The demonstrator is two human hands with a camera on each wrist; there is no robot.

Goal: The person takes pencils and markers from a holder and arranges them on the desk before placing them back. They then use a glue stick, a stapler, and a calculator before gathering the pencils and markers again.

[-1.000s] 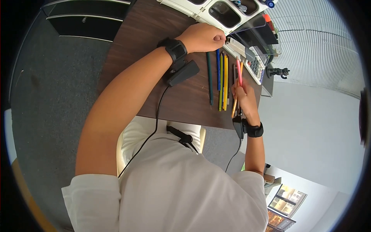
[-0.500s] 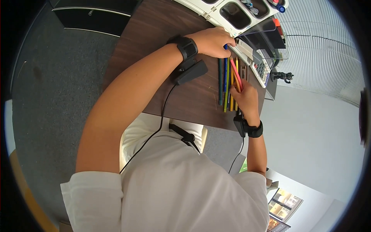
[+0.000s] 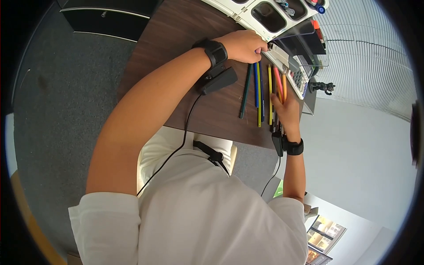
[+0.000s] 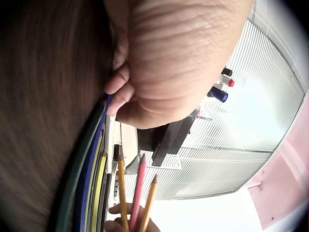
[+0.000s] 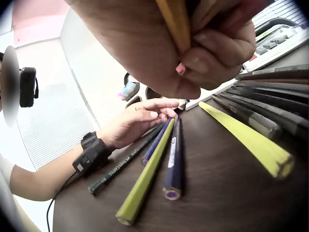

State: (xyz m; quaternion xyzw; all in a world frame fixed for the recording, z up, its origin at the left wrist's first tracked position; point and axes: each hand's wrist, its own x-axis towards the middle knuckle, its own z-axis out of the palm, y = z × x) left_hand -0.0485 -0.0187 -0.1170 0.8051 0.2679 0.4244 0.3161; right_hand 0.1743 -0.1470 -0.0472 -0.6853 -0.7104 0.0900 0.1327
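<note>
My right hand grips a pink coloured pencil and two orange-yellow ones, their points fanned upward in the left wrist view. On the table, my left hand has its curled fingertips at the tips of a bunch of coloured pencils: dark green, blue, yellow-green and dark blue. These converge at the fingers and spread apart toward the table's front edge. A yellow pencil lies by itself between that bunch and the right hand.
Several grey, black and brown pencils lie under and beside the right hand. Behind stand a white compartment organizer, a keyboard-like device and a dark holder with a clear panel. A small black figurine stands at the right.
My right hand moved slightly right, away from the left hand, with the pink and orange pencils. The pencils at the left hand shifted, their tips now closer together, while the yellow one lies apart.
</note>
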